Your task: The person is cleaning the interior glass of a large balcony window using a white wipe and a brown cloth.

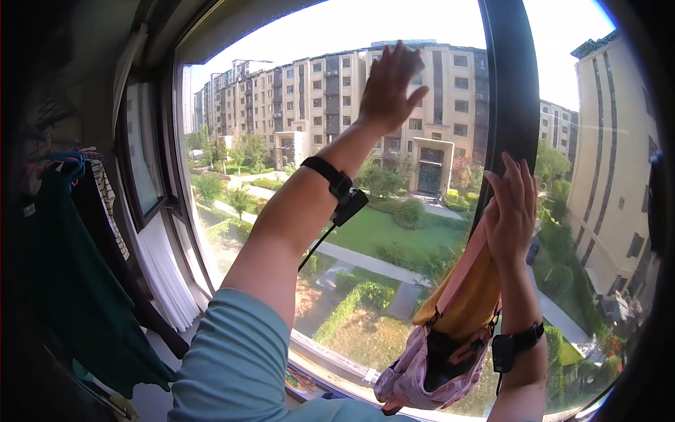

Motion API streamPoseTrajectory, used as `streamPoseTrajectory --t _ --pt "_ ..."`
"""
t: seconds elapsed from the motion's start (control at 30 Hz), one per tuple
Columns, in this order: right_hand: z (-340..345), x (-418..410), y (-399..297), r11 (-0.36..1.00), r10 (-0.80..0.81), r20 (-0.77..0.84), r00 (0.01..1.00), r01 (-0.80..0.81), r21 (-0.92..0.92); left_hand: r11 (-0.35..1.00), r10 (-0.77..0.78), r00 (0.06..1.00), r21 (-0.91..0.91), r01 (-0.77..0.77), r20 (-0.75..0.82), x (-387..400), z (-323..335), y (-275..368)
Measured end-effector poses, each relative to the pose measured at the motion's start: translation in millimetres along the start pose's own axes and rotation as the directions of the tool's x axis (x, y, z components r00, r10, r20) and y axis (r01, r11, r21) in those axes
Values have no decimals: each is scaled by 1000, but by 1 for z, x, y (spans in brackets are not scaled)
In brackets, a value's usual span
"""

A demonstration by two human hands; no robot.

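My left hand (pixel 393 87) is raised before the large window pane (pixel 327 253), blurred, with its fingers apart and nothing in it. Whether it touches the glass I cannot tell. My right hand (pixel 510 216) is up at the dark window mullion (pixel 510 79), fingers pointing upward. A pink strap (pixel 464 269) and a mustard-yellow cloth (pixel 472 295) run up to that hand, and their upper ends are hidden by it. Whether the hand grips them I cannot tell. Below hangs a small pink patterned bag (pixel 406 369), clipped to the strap, its dark inside showing.
Clothes on hangers, among them a dark green garment (pixel 68 279), hang at the left. Beyond them are a tilted window sash (pixel 142 147) and a white curtain (pixel 166 269). A windowsill (pixel 337 353) runs along the bottom. Black devices are strapped to both forearms, with cables.
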State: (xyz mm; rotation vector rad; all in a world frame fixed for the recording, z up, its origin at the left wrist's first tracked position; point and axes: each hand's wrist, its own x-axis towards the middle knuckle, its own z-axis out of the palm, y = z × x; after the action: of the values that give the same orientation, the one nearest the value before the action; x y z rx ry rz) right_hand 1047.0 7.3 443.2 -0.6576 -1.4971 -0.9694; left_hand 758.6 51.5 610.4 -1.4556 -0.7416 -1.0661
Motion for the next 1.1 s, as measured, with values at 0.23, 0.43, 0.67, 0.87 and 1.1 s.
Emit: streamPoseTrajectory --t 0.23,0.43,0.67,0.87,1.1 --pt "-2 0 -7 998 26 -7 1000 -26 55 821 -559 824 200 535 89 -7 -1 -124" --pt "-1 -4 -2 997 16 -8 1000 -15 76 971 124 972 -225 -78 198 27 -8 47" --pt "-3 -1 -6 988 23 -11 1000 -21 150 957 273 946 -154 -247 174 19 -17 58" --pt "4 -2 -4 991 7 -30 1000 -3 132 941 334 932 -113 -320 139 30 -8 83" --pt "2 -2 -8 999 10 -48 999 -9 33 981 134 987 150 -120 -93 69 -1 -79"
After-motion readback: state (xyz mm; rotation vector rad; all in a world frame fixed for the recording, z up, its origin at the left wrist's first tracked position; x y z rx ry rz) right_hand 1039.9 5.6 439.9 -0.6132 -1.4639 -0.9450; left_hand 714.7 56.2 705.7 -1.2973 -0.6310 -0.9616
